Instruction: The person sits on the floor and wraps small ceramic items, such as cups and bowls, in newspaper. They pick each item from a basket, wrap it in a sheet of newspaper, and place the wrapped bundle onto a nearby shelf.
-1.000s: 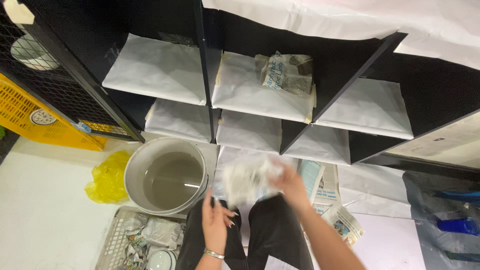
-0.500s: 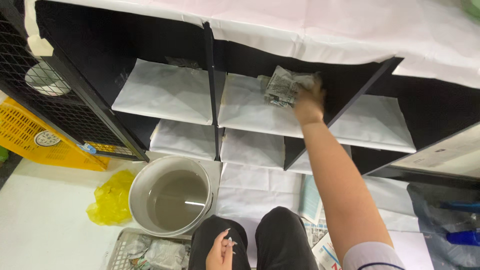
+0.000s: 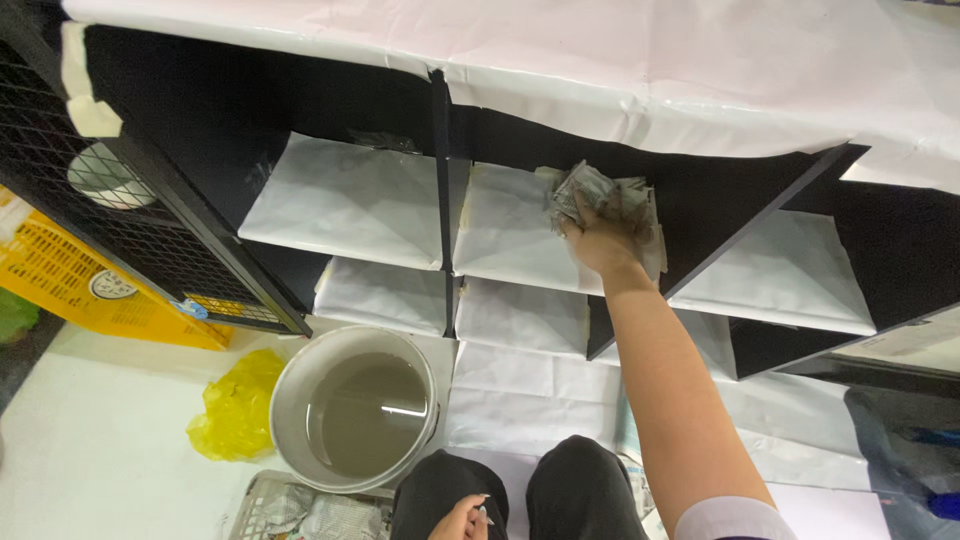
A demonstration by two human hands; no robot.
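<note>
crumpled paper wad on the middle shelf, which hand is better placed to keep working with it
Right. The right hand is stretched up into the shelf unit and rests on the crumpled paper wad. The left hand sits low by the knees, apart from the shelf, near the grey bucket.

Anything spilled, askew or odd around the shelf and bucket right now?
No spill shows. The bucket stands upright, its murky water contained. The right hand presses crumpled paper into a paper-lined cubby. One oddity: a crumpled yellow bag lies loose on the floor beside the bucket.
</note>
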